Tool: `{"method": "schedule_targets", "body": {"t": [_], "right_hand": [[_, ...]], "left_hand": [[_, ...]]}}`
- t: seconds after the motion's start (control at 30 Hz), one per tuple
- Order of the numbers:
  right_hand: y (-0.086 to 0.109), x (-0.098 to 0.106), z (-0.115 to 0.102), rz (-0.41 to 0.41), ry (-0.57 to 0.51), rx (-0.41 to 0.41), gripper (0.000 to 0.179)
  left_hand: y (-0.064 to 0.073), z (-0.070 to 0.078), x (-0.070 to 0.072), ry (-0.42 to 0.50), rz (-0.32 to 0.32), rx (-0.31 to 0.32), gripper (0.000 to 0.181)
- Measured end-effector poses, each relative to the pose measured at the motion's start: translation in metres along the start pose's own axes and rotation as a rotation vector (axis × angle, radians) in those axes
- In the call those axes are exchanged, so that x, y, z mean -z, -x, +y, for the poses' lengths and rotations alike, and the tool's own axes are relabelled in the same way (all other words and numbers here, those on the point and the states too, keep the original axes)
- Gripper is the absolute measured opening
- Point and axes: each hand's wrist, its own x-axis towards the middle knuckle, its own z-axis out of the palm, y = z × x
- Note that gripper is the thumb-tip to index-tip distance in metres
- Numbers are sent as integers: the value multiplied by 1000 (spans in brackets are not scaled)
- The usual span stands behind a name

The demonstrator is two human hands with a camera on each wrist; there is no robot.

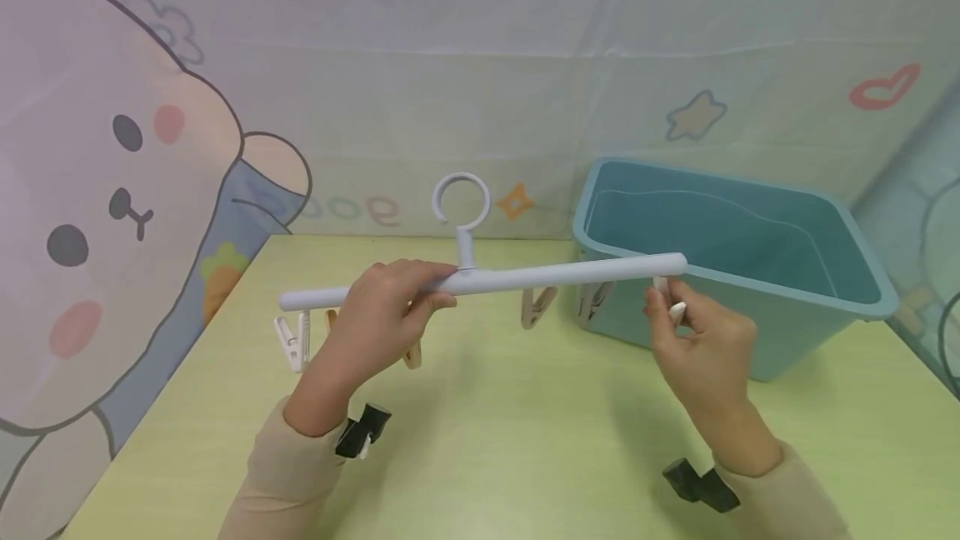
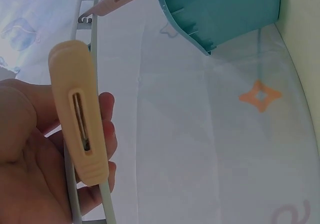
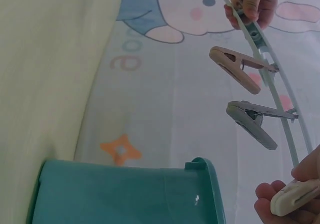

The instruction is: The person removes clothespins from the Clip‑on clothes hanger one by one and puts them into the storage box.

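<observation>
A white clip hanger (image 1: 570, 272) with a ring-shaped hook is held above the table, its right end slightly higher. My left hand (image 1: 382, 307) grips the bar left of the hook. Beside that hand hangs a yellow clip (image 2: 80, 114). With thumb and fingers, my right hand (image 1: 708, 340) pinches a white clip (image 3: 295, 198) under the bar's right end; whether its far end is joined to the bar is hidden. Between the hands hang a pinkish clip (image 3: 237, 68) and a grey clip (image 3: 252, 124). Another white clip (image 1: 294, 342) hangs at the left end.
A teal plastic bin (image 1: 780, 290) stands at the right of the pale yellow-green table (image 1: 517, 457), close behind my right hand and the bar's right end. Behind the table hangs a printed cloth (image 1: 487, 90) with a cartoon bear.
</observation>
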Motion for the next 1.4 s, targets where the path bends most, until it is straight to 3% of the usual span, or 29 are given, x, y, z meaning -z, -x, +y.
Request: {"method": "schedule_targets", "body": {"t": [0.17, 0.9, 1.4], "right_hand": [[0, -3, 3, 29, 82, 75, 19], [-1, -14, 8, 104, 279, 172, 12], [-9, -25, 16, 132, 422, 145, 8]], "left_hand": [[0, 0, -1, -5, 15, -6, 30], [0, 9, -5, -60, 31, 39, 29], [-4, 19, -12, -44, 66, 134, 26]]}}
